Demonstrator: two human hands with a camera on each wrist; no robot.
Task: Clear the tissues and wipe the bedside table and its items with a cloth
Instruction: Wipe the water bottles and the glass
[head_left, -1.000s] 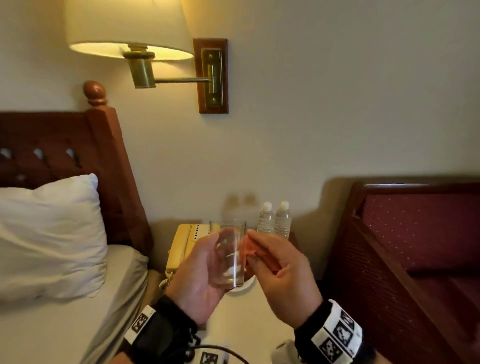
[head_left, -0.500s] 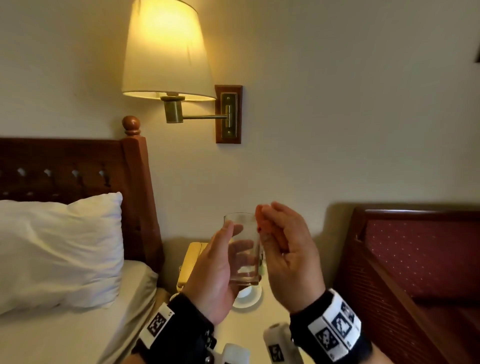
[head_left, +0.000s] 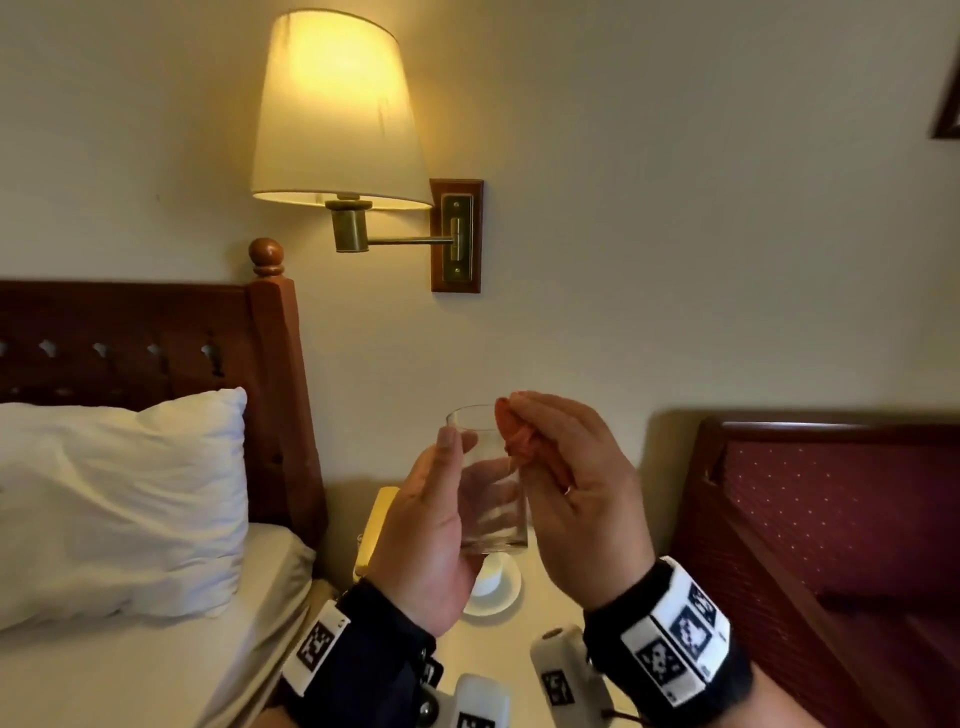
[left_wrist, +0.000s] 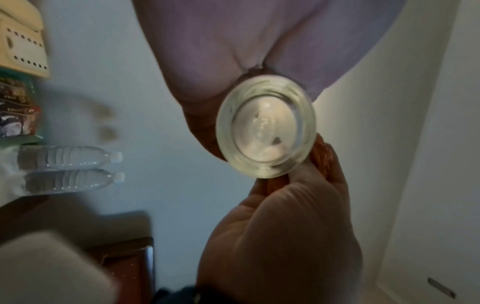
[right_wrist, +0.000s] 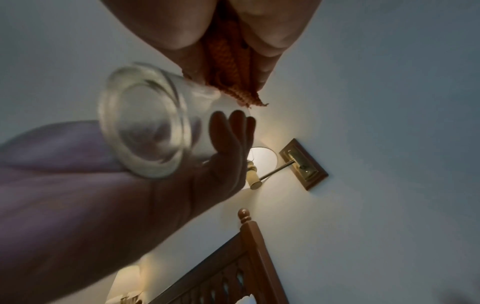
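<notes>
My left hand (head_left: 436, 525) grips a clear drinking glass (head_left: 488, 483) upright in the air above the bedside table (head_left: 524, 639). My right hand (head_left: 566, 478) pinches a bunched orange cloth (head_left: 514, 436) and presses it against the glass near its rim. From below, the left wrist view shows the round glass base (left_wrist: 265, 127) with the orange cloth (left_wrist: 324, 154) at its side. The right wrist view shows the cloth (right_wrist: 228, 78) touching the wall of the glass (right_wrist: 155, 127). No tissues are in view.
A white saucer with a small cup (head_left: 493, 582) sits on the table under the glass. A cream telephone (head_left: 376, 525) lies at the table's left; two water bottles (left_wrist: 70, 168) stand at the back. A bed with pillow (head_left: 119, 499) is left, a red headboard (head_left: 841, 519) right, a lit wall lamp (head_left: 337, 114) above.
Both hands have lifted the glass and cloth higher, and the view has tilted up towards the lamp. The cloth has moved from the middle of the glass up to its rim.
</notes>
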